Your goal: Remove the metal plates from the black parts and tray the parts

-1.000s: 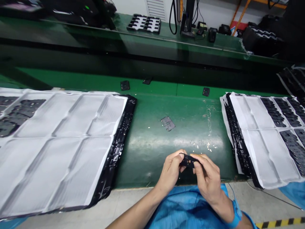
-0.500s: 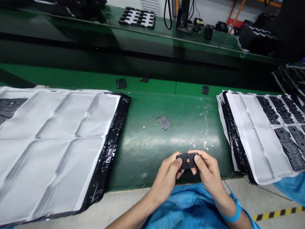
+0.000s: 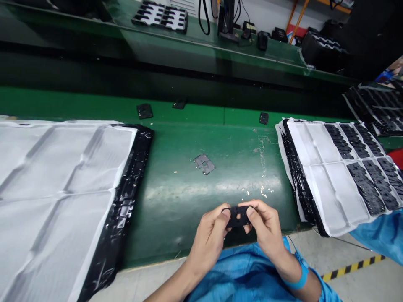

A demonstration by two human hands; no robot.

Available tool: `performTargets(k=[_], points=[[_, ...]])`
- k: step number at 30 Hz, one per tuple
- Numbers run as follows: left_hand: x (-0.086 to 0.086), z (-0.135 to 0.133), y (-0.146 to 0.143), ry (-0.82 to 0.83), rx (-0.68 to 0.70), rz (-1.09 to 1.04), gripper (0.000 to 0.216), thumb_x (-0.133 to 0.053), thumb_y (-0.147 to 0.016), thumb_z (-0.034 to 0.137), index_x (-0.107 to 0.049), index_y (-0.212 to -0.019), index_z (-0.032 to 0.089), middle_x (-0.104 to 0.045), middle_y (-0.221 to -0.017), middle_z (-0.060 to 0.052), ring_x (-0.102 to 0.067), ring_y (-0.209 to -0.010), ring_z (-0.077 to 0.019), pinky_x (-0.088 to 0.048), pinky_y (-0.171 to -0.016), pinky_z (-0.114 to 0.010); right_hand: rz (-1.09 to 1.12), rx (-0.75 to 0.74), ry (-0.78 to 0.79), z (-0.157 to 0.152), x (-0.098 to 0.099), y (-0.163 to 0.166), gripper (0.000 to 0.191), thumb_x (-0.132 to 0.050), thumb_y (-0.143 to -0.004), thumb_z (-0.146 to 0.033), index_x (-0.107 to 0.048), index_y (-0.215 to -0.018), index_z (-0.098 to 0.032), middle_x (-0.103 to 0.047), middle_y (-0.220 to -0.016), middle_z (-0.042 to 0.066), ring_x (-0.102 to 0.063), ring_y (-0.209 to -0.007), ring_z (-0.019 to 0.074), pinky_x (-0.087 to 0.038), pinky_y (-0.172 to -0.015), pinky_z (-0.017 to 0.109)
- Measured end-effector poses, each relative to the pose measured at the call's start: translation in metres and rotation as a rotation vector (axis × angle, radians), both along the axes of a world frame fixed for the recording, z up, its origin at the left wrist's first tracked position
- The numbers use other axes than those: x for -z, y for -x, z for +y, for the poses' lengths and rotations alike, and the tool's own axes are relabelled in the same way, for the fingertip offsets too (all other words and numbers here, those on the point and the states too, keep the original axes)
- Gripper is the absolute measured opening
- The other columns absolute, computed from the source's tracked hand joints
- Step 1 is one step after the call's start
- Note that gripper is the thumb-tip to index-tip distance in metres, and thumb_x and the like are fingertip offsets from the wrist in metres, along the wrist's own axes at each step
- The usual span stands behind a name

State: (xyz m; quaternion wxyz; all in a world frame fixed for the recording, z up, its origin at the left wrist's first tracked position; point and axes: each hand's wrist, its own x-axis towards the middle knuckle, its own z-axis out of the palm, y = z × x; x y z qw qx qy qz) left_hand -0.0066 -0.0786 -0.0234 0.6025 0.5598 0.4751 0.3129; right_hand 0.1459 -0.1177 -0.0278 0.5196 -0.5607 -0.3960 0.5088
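Note:
A small flat black plastic part (image 3: 238,215) with holes is held over the front edge of the green bench (image 3: 189,201). My left hand (image 3: 209,237) pinches its left end and my right hand (image 3: 266,228) pinches its right end, thumbs on top. A blue wrist strap sits on my right wrist. A similar grey flat part (image 3: 204,164) lies loose on the bench beyond my hands.
A white-lined black tray stack (image 3: 63,188) lies at the left. Another tray stack (image 3: 333,172) at the right holds rows of black parts. Small black pieces (image 3: 144,111) lie near the bench's back. A raised shelf (image 3: 220,46) behind carries trays and devices.
The view has shifted right, so everything slid left in the frame. My hands turned the black part from an edge-on hold to a flat, two-handed pinch and keep that hold.

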Motion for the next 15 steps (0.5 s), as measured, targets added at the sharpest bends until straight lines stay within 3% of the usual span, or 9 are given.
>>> performTargets(k=[6,10,13,15], points=[[0.004,-0.003,-0.001,-0.142,0.065,0.067,0.045,-0.034,-0.106,0.040,-0.050,-0.069,0.022,-0.047,-0.060,0.004,-0.047,-0.054,-0.0136,-0.036,-0.056,-0.026,-0.021,0.055,0.020,0.003,0.004,-0.002,0.035,-0.060,-0.100,-0.045,-0.076,-0.087,-0.017,-0.057,-0.057,-0.003,-0.049,-0.045,0.0096,-0.039,-0.046,0.021],[0.000,-0.007,0.008,-0.128,0.130,0.087,0.038,-0.039,-0.107,0.041,-0.051,-0.076,0.022,-0.053,-0.067,0.003,-0.052,-0.061,-0.0146,-0.042,-0.061,-0.026,-0.046,0.040,0.029,0.004,0.007,-0.002,0.033,-0.061,-0.099,-0.042,-0.077,-0.088,-0.017,-0.059,-0.059,-0.003,-0.048,-0.046,0.0097,-0.040,-0.047,0.022],[-0.012,0.002,0.033,-0.040,0.204,0.082,0.031,-0.041,-0.106,0.044,-0.055,-0.088,0.022,-0.062,-0.074,0.001,-0.057,-0.063,-0.0154,-0.047,-0.062,-0.026,-0.054,-0.046,0.040,0.001,0.014,0.002,0.027,-0.062,-0.099,-0.039,-0.079,-0.102,-0.018,-0.062,-0.063,-0.002,-0.055,-0.053,0.0120,-0.045,-0.053,0.023],[-0.023,0.023,0.057,-0.059,0.222,0.162,0.027,-0.045,-0.104,0.044,-0.057,-0.092,0.022,-0.067,-0.076,0.000,-0.060,-0.066,-0.0166,-0.048,-0.063,-0.026,-0.047,-0.116,0.022,0.000,0.021,0.006,0.027,-0.064,-0.098,-0.035,-0.076,-0.116,-0.019,-0.067,-0.072,-0.001,-0.058,-0.058,0.0127,-0.047,-0.058,0.024]])
